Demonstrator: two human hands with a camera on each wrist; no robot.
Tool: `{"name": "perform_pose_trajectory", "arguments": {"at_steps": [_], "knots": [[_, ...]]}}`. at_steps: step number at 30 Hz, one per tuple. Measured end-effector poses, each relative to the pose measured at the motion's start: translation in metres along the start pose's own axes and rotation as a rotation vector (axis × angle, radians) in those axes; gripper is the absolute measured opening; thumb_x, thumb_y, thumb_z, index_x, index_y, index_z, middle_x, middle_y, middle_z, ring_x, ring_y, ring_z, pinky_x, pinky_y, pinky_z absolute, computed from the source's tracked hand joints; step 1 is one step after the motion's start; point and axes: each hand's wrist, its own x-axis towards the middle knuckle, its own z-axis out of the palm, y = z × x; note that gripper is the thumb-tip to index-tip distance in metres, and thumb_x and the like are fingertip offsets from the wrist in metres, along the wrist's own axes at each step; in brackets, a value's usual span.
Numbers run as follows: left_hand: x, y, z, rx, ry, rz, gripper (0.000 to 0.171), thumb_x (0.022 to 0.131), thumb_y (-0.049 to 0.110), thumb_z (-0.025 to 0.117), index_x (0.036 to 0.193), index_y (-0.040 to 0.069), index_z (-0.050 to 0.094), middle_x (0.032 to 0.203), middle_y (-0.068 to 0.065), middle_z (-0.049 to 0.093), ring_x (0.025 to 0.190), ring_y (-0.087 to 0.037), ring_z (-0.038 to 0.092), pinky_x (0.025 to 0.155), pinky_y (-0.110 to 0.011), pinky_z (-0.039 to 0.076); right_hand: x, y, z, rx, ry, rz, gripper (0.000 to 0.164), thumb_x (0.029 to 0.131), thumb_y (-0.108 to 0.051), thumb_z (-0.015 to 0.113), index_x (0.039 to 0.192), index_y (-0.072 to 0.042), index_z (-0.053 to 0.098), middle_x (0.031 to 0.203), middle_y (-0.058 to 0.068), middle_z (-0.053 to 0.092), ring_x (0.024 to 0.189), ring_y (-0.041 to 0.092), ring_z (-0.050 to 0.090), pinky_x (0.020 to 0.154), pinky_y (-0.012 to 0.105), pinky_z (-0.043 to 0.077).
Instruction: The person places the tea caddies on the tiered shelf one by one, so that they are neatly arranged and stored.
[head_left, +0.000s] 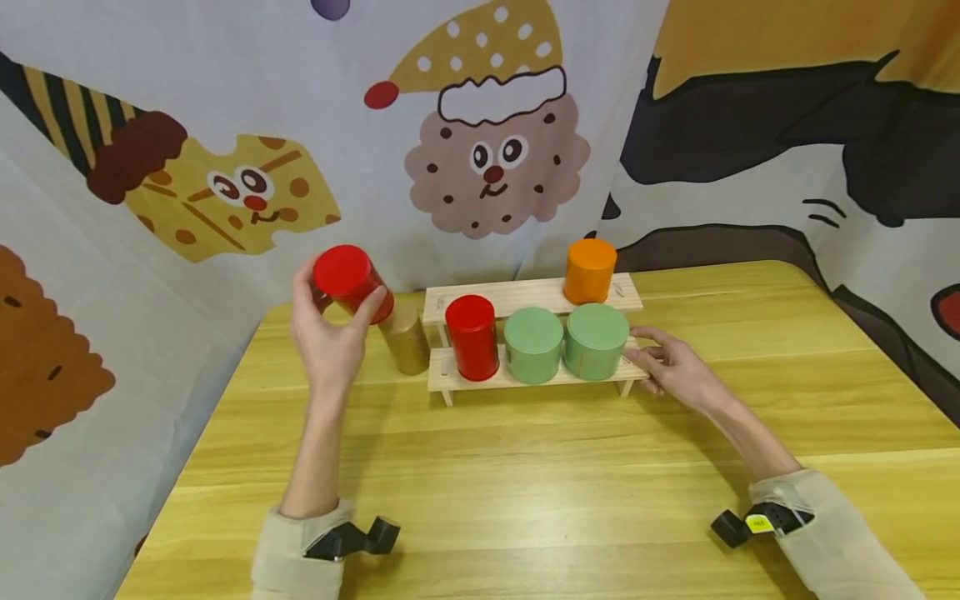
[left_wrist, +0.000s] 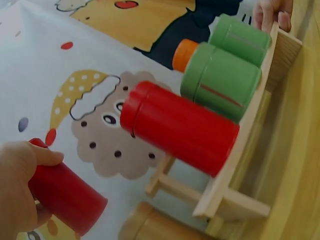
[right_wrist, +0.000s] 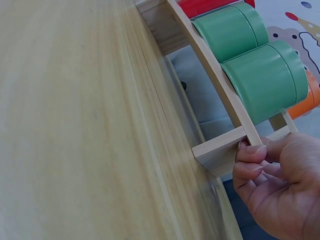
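Note:
My left hand grips a red canister, tilted and raised at the left of the wooden rack. Behind and below it stands a gold canister, partly hidden. At the lower step's right end, my right hand pinches the edge of the wooden rack between thumb and fingers. On that lower step are another red canister at the left and two green canisters, one in the middle and one at the right. A smaller orange canister sits on the upper step, toward the right.
The rack stands near the back of a yellow wood-grain table. Behind the table hangs a cloth with cartoon prints. A black strap device is on each sleeve, left and right.

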Motion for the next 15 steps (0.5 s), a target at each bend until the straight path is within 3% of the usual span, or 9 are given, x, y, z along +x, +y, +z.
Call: {"name": "perform_pose_trajectory", "arguments": {"at_steps": [7, 15], "knots": [[-0.001, 0.013, 0.014, -0.106, -0.02, 0.083, 0.068, 0.083, 0.007, 0.083, 0.142, 0.004, 0.05, 0.133, -0.003, 0.062, 0.117, -0.016, 0.056, 0.101, -0.031, 0.045, 0.0, 0.001, 0.0, -0.002, 0.002, -0.011, 0.053, 0.107, -0.022, 0.053, 0.148, 0.004, 0.034, 0.072, 0.009, 0.052, 0.054, 0.012, 0.045, 0.05, 0.028, 0.041], [-0.002, 0.025, 0.032, -0.206, -0.048, 0.124, 0.068, 0.083, 0.008, 0.084, 0.142, 0.003, 0.051, 0.131, -0.005, 0.063, 0.114, -0.017, 0.058, 0.1, -0.034, 0.045, 0.0, 0.001, 0.001, -0.001, 0.002, -0.008, 0.052, 0.106, -0.023, 0.054, 0.147, 0.004, 0.035, 0.071, 0.008, 0.052, 0.054, 0.012, 0.045, 0.05, 0.028, 0.04]]}}
